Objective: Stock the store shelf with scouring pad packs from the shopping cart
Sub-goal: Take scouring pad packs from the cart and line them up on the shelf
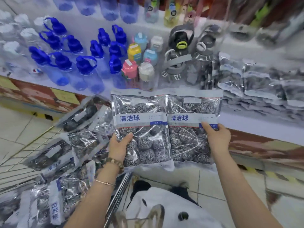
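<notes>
Two clear packs of steel scouring pads are held up side by side in front of the shelf edge. My left hand (119,145) grips the left pack (144,129) at its lower left side. My right hand (217,137) grips the right pack (190,129) at its right edge, thumb on the front. Several more packs (65,153) lie piled in the wire shopping cart (24,165) at the lower left. On the shelf (246,119) at the right, several packs (263,89) lie stacked.
Blue-capped water bottles (74,63), pastel bottles (139,63) and grey bottles (181,55) stand on the shelf behind the held packs. The red and yellow shelf base (263,150) runs below. Tiled floor (230,183) and my own clothing show at the bottom.
</notes>
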`<state>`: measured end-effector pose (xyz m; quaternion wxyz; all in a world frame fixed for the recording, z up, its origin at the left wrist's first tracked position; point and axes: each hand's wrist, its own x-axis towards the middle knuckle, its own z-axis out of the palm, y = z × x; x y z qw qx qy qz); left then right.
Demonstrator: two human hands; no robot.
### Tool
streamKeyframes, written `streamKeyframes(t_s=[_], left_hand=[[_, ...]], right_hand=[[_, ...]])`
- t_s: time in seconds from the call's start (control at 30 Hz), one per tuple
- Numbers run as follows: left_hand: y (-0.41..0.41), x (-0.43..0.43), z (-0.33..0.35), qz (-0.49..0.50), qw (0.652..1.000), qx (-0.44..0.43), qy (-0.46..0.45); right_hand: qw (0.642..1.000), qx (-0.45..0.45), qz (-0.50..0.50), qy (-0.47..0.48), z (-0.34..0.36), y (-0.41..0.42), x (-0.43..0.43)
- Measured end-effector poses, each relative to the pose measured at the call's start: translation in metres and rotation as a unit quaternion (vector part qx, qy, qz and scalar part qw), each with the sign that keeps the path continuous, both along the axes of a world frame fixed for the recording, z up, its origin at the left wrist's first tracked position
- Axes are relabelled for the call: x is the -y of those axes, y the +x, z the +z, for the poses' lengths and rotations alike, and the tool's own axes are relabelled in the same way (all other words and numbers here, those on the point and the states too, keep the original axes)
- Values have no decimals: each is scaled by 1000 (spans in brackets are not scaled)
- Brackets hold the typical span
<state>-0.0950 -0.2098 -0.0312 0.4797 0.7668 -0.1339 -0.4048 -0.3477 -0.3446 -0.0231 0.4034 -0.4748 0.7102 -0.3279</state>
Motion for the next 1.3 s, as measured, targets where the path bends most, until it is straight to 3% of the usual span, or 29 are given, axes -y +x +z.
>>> streamKeyframes(t_s=[0.3,0.6,0.97,1.3], left_hand=[[-166,82,6,-165,985,-31,-32],[-322,153,6,-342,937,-70,-19],[-445,231,4,-445,890,-98,-25],[-566,343,17,-482,866,-117,-60]], right_hand=[[985,28,-169,-26,6,-195,0],[955,60,-287,-38,4,-352,-20],[898,84,-429,-56,-2,-449,-5],[881,25,-470,-52,15,-559,78]])
